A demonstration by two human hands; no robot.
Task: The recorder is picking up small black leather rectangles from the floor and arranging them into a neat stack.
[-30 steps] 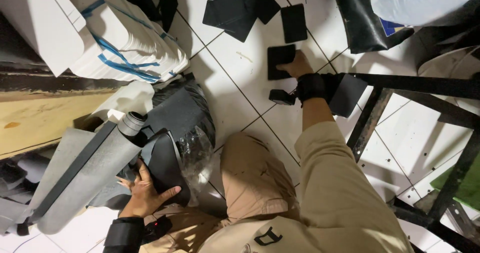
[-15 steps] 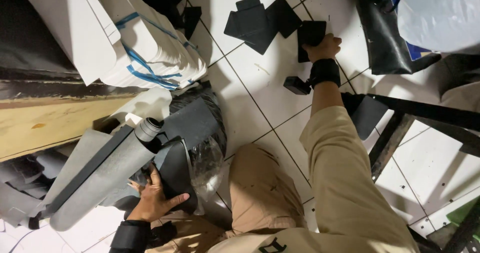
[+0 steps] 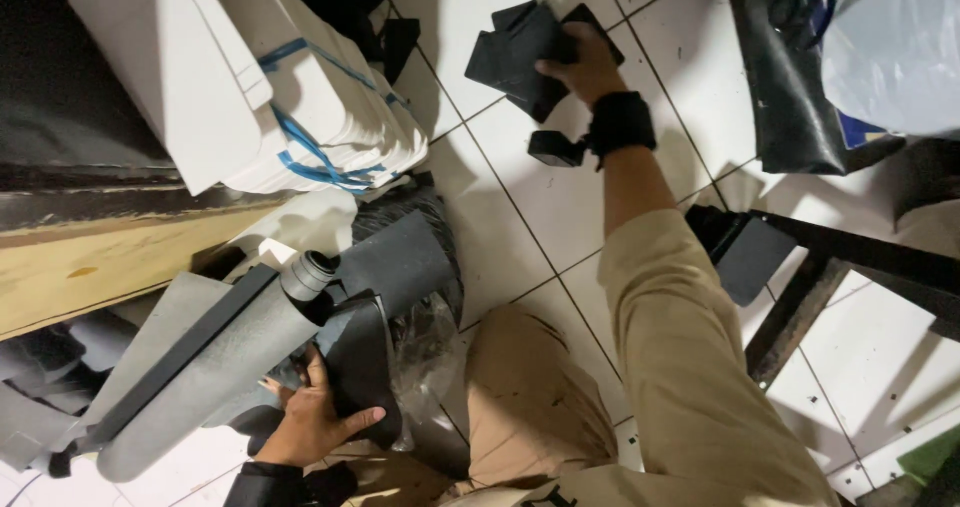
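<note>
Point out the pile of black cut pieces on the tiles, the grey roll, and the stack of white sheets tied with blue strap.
Pile of black cut pieces [image 3: 515, 52], head view, top piece.
Grey roll [image 3: 200, 377], head view, mid-length.
Stack of white sheets [image 3: 330, 107], head view, edge near strap.

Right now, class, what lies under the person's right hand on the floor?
Under the right hand lies a pile of black cut pieces, overlapping on the white tiled floor. How many pieces are stacked cannot be seen, because the top ones and the hand cover them.

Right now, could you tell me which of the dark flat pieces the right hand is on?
The right hand grips the stack of black pieces on the white tiles, not the single dark square by the metal frame.
</note>
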